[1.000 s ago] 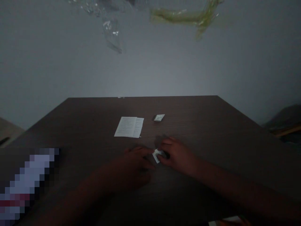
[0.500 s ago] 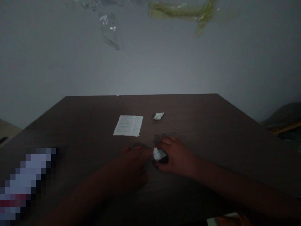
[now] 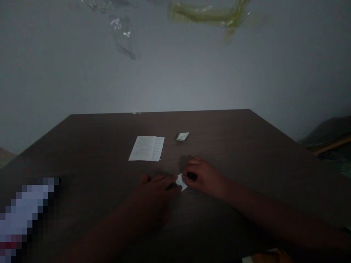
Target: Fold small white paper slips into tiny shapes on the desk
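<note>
A small piece of printed paper (image 3: 181, 182) lies low over the dark table between my two hands, partly covered by fingers. My left hand (image 3: 158, 191) grips its left edge, fingers bent and thumb pressed in from below. At the opposite edge, my right hand (image 3: 204, 176) pinches the paper between thumb and fingertips, leaving a dark gap inside the curl of the fingers. Beyond the hands, a small folded paper (image 3: 182, 136) rests on the table. To its left are printed sheets (image 3: 145, 148), one overlapping another.
The brown wooden table (image 3: 233, 138) meets a grey wall (image 3: 175, 73) at its far edge. A pixelated, blurred-out object (image 3: 26, 212) lies at the left. Yellowish tape (image 3: 203, 14) and clear plastic (image 3: 123, 36) hang on the wall. Dim items (image 3: 334, 146) stand beyond the table's right side.
My right thumb has moved up to meet its fingertips at the paper's edge. My left thumb has come forward onto the paper, which looks flatter and narrower. The view has shifted slightly.
</note>
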Demonstrator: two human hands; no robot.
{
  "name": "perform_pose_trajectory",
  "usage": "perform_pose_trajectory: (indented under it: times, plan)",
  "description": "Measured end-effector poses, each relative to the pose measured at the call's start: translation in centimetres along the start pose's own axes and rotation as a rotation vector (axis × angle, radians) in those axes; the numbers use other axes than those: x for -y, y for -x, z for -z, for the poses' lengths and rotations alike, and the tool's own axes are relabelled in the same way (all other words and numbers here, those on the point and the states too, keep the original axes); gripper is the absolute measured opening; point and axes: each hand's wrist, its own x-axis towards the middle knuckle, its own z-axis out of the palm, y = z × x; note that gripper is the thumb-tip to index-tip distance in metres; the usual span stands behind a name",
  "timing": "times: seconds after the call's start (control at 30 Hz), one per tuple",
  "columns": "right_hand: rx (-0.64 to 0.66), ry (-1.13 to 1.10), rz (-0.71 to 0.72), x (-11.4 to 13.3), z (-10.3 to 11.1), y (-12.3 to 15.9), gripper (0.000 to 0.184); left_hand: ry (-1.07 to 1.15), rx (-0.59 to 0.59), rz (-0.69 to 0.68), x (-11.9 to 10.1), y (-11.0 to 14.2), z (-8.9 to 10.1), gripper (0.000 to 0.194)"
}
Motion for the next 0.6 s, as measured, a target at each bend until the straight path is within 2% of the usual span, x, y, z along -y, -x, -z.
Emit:
perform_pose_trajectory:
  times: [0.13,0.23,0.4,0.6]
  plan:
    - [-0.055,-0.011,-0.066,0.2,-0.3,-0.2,0.01,-0.036,0.033,0.01,-0.2,-0.2,-0.4,0.063]
    - [-0.066,-0.026,-0.088,-0.1,-0.3,-0.7,0.012,-0.051,0.015,0.012,-0.2,-0.2,-0.4,0.061]
    - [-0.046,-0.026,-0.116,-0.4,-0.3,-1.2,0.013,-0.047,0.007,0.006,-0.3,-0.1,-0.3,0.062]
    - [-0.004,0.001,-0.092,0.5,0.2,-0.4,0.008,-0.052,-0.021,0.006,-0.4,0.0,-0.8,0.066]
